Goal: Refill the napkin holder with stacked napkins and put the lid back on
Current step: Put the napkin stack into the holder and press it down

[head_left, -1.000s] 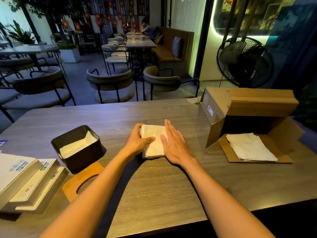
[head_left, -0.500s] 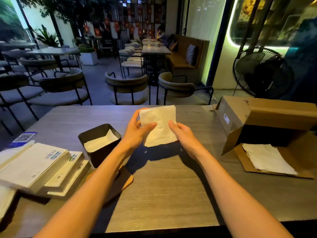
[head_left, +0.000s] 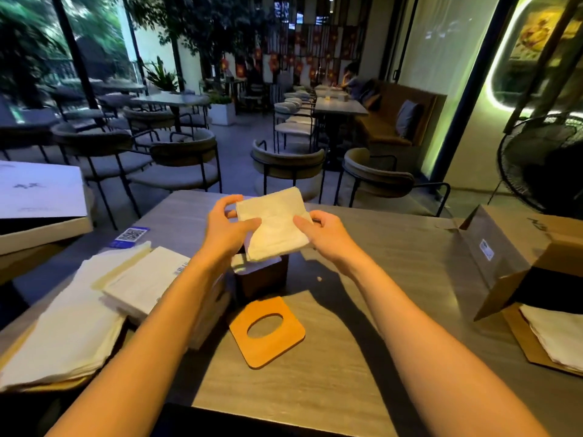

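Both hands — left (head_left: 227,230), right (head_left: 321,233) — pinching napkin stack (head_left: 273,223), above dark holder (head_left: 262,277)

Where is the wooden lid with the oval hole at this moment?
In the head view, the wooden lid lies flat on the table, low and centre, just in front of the dark napkin holder and between the person's two forearms.

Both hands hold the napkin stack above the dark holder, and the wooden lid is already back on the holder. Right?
Not quite. The head view shows the wooden lid lying flat on the table, in front of the dark holder, not on it. The rest stands: left hand and right hand hold the napkin stack above the holder.
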Demonstrator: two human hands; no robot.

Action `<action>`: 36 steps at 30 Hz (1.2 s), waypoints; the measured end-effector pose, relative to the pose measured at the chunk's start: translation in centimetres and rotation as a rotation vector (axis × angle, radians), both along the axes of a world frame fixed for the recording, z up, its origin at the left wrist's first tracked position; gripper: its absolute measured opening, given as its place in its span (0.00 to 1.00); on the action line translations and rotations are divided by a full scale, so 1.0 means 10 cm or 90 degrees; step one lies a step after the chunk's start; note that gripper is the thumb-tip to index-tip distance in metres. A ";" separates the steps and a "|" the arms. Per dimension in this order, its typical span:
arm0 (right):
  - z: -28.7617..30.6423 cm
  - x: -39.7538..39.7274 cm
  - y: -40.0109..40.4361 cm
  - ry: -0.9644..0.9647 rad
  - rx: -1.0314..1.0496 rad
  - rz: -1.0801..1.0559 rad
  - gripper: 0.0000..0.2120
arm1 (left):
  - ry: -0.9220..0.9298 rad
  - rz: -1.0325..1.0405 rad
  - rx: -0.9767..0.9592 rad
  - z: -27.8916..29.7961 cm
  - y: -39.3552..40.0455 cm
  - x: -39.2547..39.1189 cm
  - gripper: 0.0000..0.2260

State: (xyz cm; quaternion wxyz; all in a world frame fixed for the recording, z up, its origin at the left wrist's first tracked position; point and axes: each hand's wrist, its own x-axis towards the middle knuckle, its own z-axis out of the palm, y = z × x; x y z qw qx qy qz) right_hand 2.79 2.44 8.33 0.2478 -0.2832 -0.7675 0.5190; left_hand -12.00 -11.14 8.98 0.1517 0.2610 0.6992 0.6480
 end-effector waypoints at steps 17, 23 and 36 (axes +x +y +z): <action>-0.16 0.03 0.01 -0.272 0.413 -0.061 0.10 | 0.236 -0.078 -0.271 -0.27 0.21 0.05 0.31; -0.18 0.66 0.34 -0.306 0.361 -0.140 0.07 | 0.283 -0.190 -0.233 -0.27 0.65 0.54 0.30; -0.10 1.50 0.54 -0.322 0.244 -0.231 0.07 | 0.307 -0.241 -0.180 -0.28 1.11 1.21 0.21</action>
